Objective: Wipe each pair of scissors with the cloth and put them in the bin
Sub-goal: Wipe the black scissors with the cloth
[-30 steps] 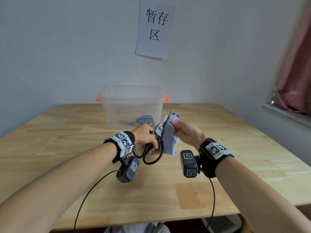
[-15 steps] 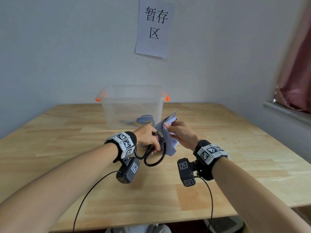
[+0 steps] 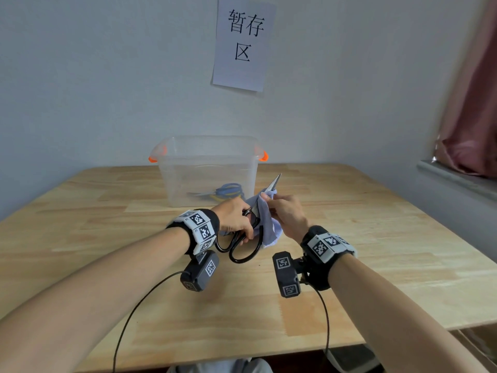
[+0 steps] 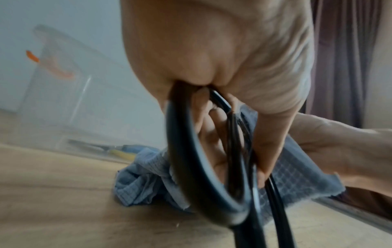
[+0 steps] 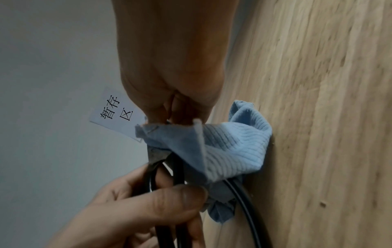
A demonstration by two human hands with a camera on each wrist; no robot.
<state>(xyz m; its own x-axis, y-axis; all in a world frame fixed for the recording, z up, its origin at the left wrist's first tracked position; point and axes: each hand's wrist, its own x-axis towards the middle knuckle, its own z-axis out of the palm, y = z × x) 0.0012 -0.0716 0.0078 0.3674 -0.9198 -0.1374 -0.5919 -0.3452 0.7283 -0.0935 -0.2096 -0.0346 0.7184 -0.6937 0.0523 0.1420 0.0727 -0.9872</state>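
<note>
My left hand [image 3: 236,220] grips the black-handled scissors [image 3: 246,249] by their loops, blades pointing up and away; the tip [image 3: 275,181] pokes out above the cloth. My right hand [image 3: 286,215] pinches the light blue cloth [image 3: 267,224] around the blades. In the left wrist view the black loops [image 4: 197,167] fill the middle, with the cloth [image 4: 144,181] behind them. The right wrist view has the cloth [image 5: 229,146] folded over the blades, under my fingers. The clear bin [image 3: 208,168] with orange handles stands just behind, holding blue-and-yellow scissors [image 3: 226,191].
The wooden table [image 3: 376,238] stretches to both sides and toward me. A paper sign [image 3: 243,43] hangs on the wall behind the bin. A pink curtain [image 3: 473,117] and a sill lie at the right. Cables hang from both wrist cameras.
My right hand slid the cloth down the blades toward the pivot, then back up a little, so the tip shows again. The left hand kept its hold on the handles.
</note>
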